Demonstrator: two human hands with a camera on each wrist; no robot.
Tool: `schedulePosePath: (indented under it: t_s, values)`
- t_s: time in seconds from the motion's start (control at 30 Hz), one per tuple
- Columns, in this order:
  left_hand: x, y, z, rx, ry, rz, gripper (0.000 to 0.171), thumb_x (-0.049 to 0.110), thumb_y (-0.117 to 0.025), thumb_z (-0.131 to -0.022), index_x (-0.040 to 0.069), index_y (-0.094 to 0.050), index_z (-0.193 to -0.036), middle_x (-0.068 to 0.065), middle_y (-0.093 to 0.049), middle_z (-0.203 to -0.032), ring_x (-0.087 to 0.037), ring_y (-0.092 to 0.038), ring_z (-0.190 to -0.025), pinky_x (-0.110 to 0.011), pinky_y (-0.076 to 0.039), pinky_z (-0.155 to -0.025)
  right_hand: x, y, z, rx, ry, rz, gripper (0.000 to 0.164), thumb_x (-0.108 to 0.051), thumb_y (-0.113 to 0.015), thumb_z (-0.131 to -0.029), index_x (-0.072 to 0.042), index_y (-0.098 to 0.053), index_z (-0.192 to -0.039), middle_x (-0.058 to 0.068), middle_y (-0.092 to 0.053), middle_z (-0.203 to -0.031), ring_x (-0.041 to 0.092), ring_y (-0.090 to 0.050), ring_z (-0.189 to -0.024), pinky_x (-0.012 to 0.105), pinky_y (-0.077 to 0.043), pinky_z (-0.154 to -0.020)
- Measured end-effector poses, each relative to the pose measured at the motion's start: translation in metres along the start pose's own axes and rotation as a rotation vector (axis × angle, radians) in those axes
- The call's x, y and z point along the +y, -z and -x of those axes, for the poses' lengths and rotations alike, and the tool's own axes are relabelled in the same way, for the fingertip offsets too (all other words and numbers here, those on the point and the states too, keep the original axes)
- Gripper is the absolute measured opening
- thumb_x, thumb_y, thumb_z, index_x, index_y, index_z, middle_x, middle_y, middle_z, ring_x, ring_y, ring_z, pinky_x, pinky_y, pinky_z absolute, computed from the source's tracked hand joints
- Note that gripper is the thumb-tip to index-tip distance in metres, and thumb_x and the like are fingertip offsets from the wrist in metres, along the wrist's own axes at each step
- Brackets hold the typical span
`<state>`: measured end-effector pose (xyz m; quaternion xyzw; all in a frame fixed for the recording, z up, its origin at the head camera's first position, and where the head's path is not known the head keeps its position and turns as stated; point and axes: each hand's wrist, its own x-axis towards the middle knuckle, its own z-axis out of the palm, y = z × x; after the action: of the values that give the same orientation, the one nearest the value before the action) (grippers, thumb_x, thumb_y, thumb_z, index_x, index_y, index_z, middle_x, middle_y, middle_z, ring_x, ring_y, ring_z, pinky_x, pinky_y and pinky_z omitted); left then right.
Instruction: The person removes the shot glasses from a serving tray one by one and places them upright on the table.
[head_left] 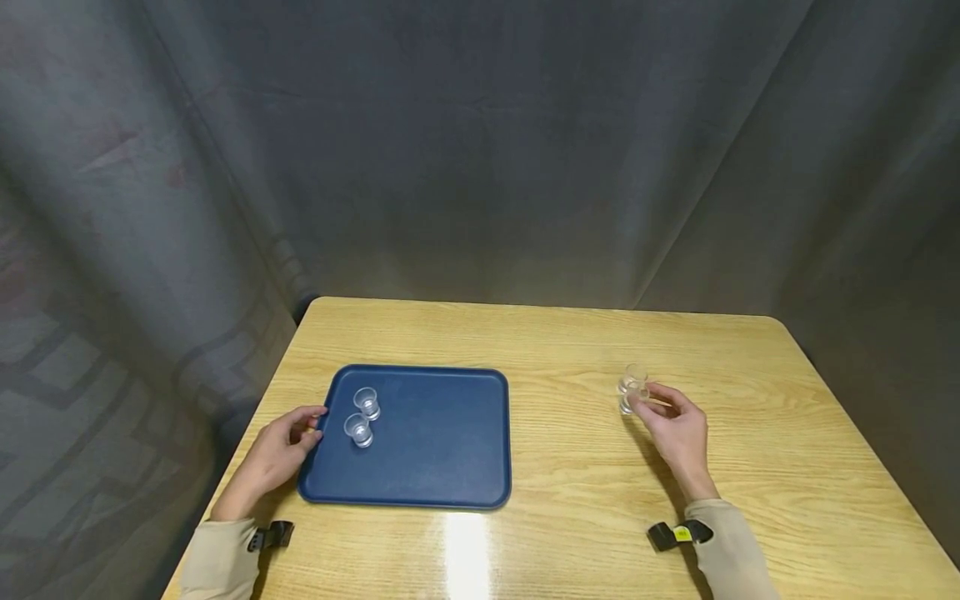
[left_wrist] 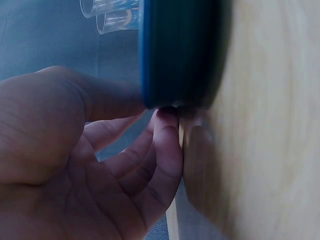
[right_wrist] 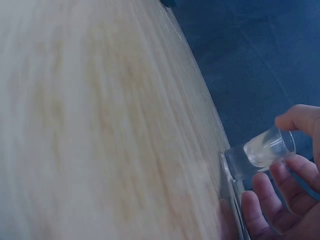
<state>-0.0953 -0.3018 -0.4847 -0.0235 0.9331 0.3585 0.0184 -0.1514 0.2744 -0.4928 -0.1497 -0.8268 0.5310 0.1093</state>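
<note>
A blue tray (head_left: pixel 435 437) lies on the table's left half. My left hand (head_left: pixel 279 450) grips its left edge; in the left wrist view the thumb (left_wrist: pixel 112 97) lies against the rim and the curled fingers (left_wrist: pixel 167 145) meet its lower edge. Two small clear glasses, a rear one (head_left: pixel 367 402) and a front one (head_left: pixel 358 430), stand on the tray near that hand. Off to the right, my right hand (head_left: pixel 677 425) pinches another clear glass (right_wrist: pixel 262 152) near its rim between thumb and fingers. Just behind it is a further clear glass (head_left: pixel 634 377).
The wooden table (head_left: pixel 570 467) extends between the tray and the right hand. Behind it and at both sides hangs a dark grey curtain (head_left: pixel 480 167). A bright reflection shows on the table's front part.
</note>
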Motion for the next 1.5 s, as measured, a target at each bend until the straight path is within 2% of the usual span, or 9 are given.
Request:
schedulePosePath:
  t_s: [0.07,0.23,0.3,0.43,0.77,0.97,1.23,1.33,1.5]
  values:
    - [0.000,0.000,0.000,0.002,-0.004,-0.002,0.038,0.002,-0.066,-0.101,-0.003,-0.065,-0.138,-0.014,-0.068,-0.109,-0.020,-0.061,-0.090,-0.026,-0.048,-0.075,0.000,0.000,0.001,-0.008,-0.004,0.010,0.047,-0.026,-0.084,-0.093,-0.003,-0.071,-0.133,0.002,-0.071,-0.120,-0.013,-0.063,-0.083,0.012,-0.052,-0.069]
    - [0.001,0.001,-0.002,0.003,-0.015,-0.006,0.037,0.002,-0.066,-0.101,-0.003,-0.065,-0.137,-0.014,-0.068,-0.107,-0.019,-0.060,-0.088,-0.026,-0.048,-0.074,-0.003,0.002,0.001,-0.007,-0.014,-0.022,0.045,-0.025,-0.083,-0.093,-0.004,-0.071,-0.131,-0.020,-0.067,-0.107,-0.011,-0.065,-0.086,0.012,-0.052,-0.070]
    - [0.001,0.001,-0.002,0.002,-0.013,-0.004,0.037,0.002,-0.066,-0.101,-0.003,-0.065,-0.138,-0.014,-0.068,-0.107,-0.020,-0.060,-0.088,-0.026,-0.048,-0.074,-0.004,0.004,0.000,-0.001,-0.008,-0.043,0.044,-0.023,-0.083,-0.093,-0.003,-0.071,-0.130,-0.023,-0.067,-0.104,-0.010,-0.066,-0.086,0.013,-0.054,-0.069]
    - [0.000,0.001,-0.001,0.002,-0.007,0.001,0.037,0.001,-0.065,-0.101,-0.003,-0.064,-0.138,-0.015,-0.067,-0.107,-0.021,-0.060,-0.088,-0.026,-0.047,-0.073,-0.010,0.007,-0.003,0.030,0.031,-0.109,0.041,-0.017,-0.083,-0.093,0.000,-0.071,-0.128,-0.023,-0.071,-0.100,-0.006,-0.068,-0.085,0.015,-0.057,-0.067]
    - [0.000,0.001,-0.001,0.002,-0.002,0.004,0.037,0.002,-0.065,-0.101,-0.003,-0.064,-0.138,-0.015,-0.067,-0.108,-0.021,-0.060,-0.088,-0.026,-0.047,-0.073,-0.029,0.007,-0.010,0.081,0.177,-0.122,0.034,-0.008,-0.083,-0.091,0.002,-0.074,-0.121,-0.028,-0.071,-0.096,-0.008,-0.067,-0.083,0.009,-0.052,-0.073]
    - [-0.001,0.000,-0.001,-0.009,0.010,0.004,0.038,0.002,-0.064,-0.102,-0.002,-0.064,-0.139,-0.014,-0.067,-0.108,-0.021,-0.059,-0.088,-0.027,-0.046,-0.073,-0.040,-0.005,-0.004,0.022,0.225,-0.193,0.032,-0.004,-0.082,-0.091,0.005,-0.073,-0.120,-0.022,-0.073,-0.099,-0.004,-0.068,-0.087,0.010,-0.055,-0.076]
    - [-0.001,-0.002,0.000,-0.012,0.019,0.013,0.038,0.002,-0.064,-0.102,-0.002,-0.063,-0.139,-0.014,-0.067,-0.109,-0.021,-0.059,-0.089,-0.027,-0.047,-0.074,-0.052,-0.019,0.001,-0.098,0.260,-0.134,0.034,-0.011,-0.081,-0.095,-0.001,-0.073,-0.126,-0.017,-0.074,-0.106,-0.004,-0.068,-0.091,0.013,-0.054,-0.074]
    - [-0.001,-0.002,0.000,-0.011,0.019,0.013,0.038,0.002,-0.064,-0.102,-0.003,-0.063,-0.139,-0.014,-0.067,-0.108,-0.021,-0.059,-0.089,-0.027,-0.047,-0.074,-0.056,-0.025,0.003,-0.128,0.276,-0.127,0.036,-0.011,-0.081,-0.095,0.000,-0.073,-0.128,-0.007,-0.077,-0.111,-0.005,-0.068,-0.092,0.013,-0.054,-0.075]
    - [-0.001,-0.002,-0.001,-0.006,0.015,0.010,0.038,0.002,-0.064,-0.101,-0.003,-0.064,-0.139,-0.014,-0.067,-0.108,-0.021,-0.059,-0.090,-0.027,-0.047,-0.074,-0.061,-0.039,0.007,-0.192,0.293,-0.113,0.034,-0.012,-0.079,-0.096,-0.002,-0.073,-0.128,0.018,-0.075,-0.122,-0.005,-0.067,-0.094,0.014,-0.054,-0.080]
